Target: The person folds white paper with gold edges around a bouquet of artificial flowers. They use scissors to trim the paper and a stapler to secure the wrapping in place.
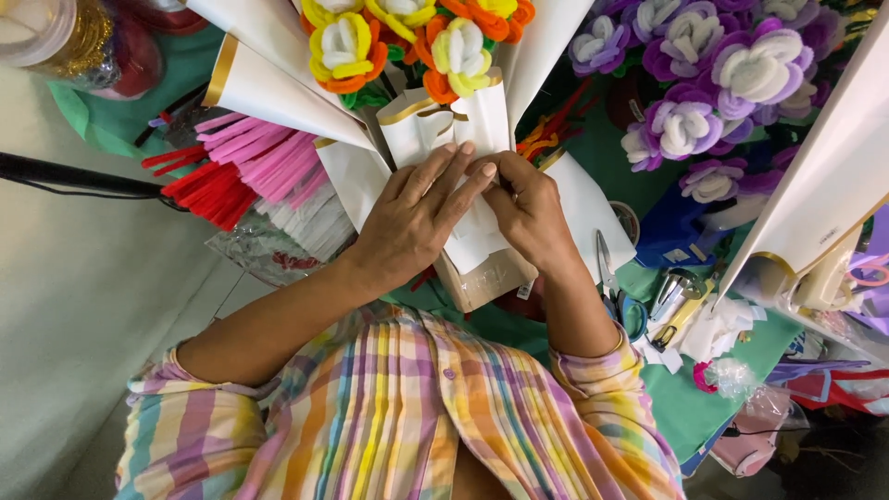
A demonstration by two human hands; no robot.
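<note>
Head view: I look straight down over a striped shirt point(398, 417) to a green table point(690, 407).
Purple bouquet point(713, 83): upper right, well apart from my hands.
Yellow-orange bouquet point(407, 42): top centre, standing in the white paper wrap point(463, 120).
Pipe cleaners point(250, 167): pink and red bundle, left of the wrap.
Left hand point(412, 222): flat on the wrap, fingers spread, pressing the paper.
Right hand point(532, 213): touching the left hand's fingertips, pinching the wrap's edge.
Scissors point(607, 273): just right of my right wrist.
</note>
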